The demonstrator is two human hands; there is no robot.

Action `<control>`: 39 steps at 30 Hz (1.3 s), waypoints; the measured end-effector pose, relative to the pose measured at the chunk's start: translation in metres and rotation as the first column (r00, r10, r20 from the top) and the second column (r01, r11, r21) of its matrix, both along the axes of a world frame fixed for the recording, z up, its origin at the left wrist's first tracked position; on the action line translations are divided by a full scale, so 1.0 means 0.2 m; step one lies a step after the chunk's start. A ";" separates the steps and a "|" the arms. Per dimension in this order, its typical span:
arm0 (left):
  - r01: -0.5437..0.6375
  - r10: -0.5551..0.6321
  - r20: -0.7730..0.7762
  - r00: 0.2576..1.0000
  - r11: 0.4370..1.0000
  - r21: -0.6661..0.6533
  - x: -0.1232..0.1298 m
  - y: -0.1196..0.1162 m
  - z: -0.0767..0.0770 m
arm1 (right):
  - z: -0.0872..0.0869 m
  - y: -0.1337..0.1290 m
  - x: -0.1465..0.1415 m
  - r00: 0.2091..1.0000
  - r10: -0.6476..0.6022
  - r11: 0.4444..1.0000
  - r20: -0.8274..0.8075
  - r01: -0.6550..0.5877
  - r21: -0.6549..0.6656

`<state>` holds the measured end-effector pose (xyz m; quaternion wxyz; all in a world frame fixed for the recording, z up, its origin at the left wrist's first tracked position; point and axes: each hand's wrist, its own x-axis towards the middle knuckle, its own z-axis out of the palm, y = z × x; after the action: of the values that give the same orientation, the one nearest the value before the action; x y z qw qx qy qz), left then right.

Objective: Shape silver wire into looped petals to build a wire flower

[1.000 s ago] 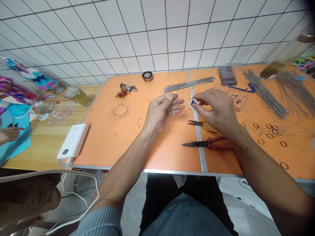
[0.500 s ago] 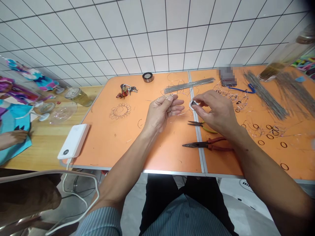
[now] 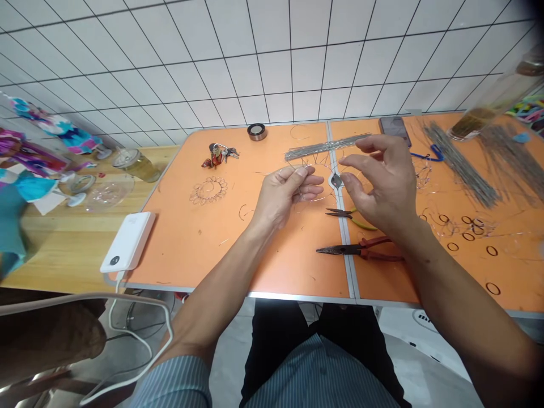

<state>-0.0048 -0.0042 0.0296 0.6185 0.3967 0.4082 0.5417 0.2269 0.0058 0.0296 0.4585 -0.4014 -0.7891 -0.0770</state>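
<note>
My left hand [image 3: 284, 195] pinches a thin wire shape [image 3: 308, 164] between thumb and fingers, above the orange folding table [image 3: 221, 255]. My right hand [image 3: 382, 178] hangs open with its fingers spread, holding nothing. Just left of that hand, a small dark oval piece [image 3: 336, 181] sits on the table's metal centre seam. Below my hands lie green-handled pliers [image 3: 351, 218] and red-handled needle-nose pliers [image 3: 361, 248], neither touched.
A bundle of straight wire rods [image 3: 327, 146] lies behind my hands. Keys [image 3: 219, 153], a tape roll [image 3: 256, 131], a coiled wire flower [image 3: 208, 190], a power bank [image 3: 127, 242], a phone [image 3: 395, 129], and several wire rings [image 3: 467, 226] share the tabletop.
My right hand has let go of the small dark piece and opened, rising slightly to the right. The piece now sits on the table seam. My left hand has barely moved.
</note>
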 end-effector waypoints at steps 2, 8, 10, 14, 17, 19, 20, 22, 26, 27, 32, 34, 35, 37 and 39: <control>0.032 -0.032 -0.011 0.999 0.999 -0.002 0.00 0.00 0.00 | 0.00 0.00 0.00 0.999 -0.006 1.000 0.043 0.007 -0.005; 0.091 -0.091 -0.015 0.996 0.996 0.013 0.00 -0.01 -0.01 | -0.01 0.00 0.00 0.994 0.004 0.999 0.106 0.001 -0.044; 0.088 -0.088 -0.028 0.996 0.996 0.008 0.00 -0.01 -0.01 | -0.01 0.00 0.00 0.992 0.019 0.999 0.125 -0.013 -0.048; 0.077 -0.077 -0.028 0.997 0.997 0.011 0.00 0.00 -0.01 | -0.01 0.01 0.00 0.992 0.099 0.995 0.072 -0.097 -0.028; 0.074 -0.073 -0.007 0.997 0.997 0.025 0.00 0.00 -0.01 | -0.02 0.00 -0.01 0.986 0.147 0.987 -0.072 -0.151 -0.056; 0.064 -0.064 -0.013 0.998 0.998 0.019 0.00 0.00 -0.01 | -0.02 0.00 -0.03 0.968 0.133 0.980 -0.214 -0.161 -0.120; 0.061 -0.060 -0.015 0.998 0.998 0.016 0.00 0.00 -0.01 | -0.03 0.00 -0.04 0.949 0.112 0.974 -0.295 -0.163 -0.154; 0.059 -0.059 -0.012 0.998 0.998 0.019 0.00 0.00 -0.01 | -0.03 -0.01 -0.06 0.892 0.065 0.957 -0.448 -0.183 -0.226; 0.043 -0.043 0.000 0.999 0.999 0.030 0.00 -0.01 0.00 | -0.01 -0.02 -0.08 0.823 0.013 0.878 -0.568 -0.282 -0.388; 0.031 -0.031 -0.007 1.000 0.999 0.024 0.00 -0.01 0.00 | 0.00 -0.02 -0.08 0.822 0.001 0.857 -0.570 -0.295 -0.424; -0.002 0.002 -0.031 1.000 1.000 -0.003 0.01 -0.01 0.00 | 0.03 -0.02 -0.06 0.829 -0.045 0.796 -0.558 -0.308 -0.521; -0.002 0.002 -0.026 1.000 1.000 -0.003 0.01 -0.01 -0.01 | 0.03 -0.01 -0.05 0.828 -0.040 0.778 -0.559 -0.325 -0.537; -0.006 0.006 -0.024 1.000 1.000 -0.002 0.01 -0.01 -0.01 | 0.03 -0.01 -0.05 0.828 -0.038 0.764 -0.560 -0.337 -0.550; -0.021 0.021 -0.019 1.000 1.000 -0.004 0.01 -0.01 -0.01 | 0.03 -0.01 -0.05 0.828 -0.037 0.723 -0.560 -0.365 -0.587; -0.041 0.041 -0.012 0.999 0.999 -0.007 0.01 -0.01 0.00 | 0.04 -0.02 -0.06 0.829 -0.038 0.685 -0.558 -0.385 -0.618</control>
<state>-0.0019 -0.0068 0.0299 0.6062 0.3891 0.4222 0.5504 0.2149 0.0021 0.0377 0.4720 -0.4708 -0.6344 0.3913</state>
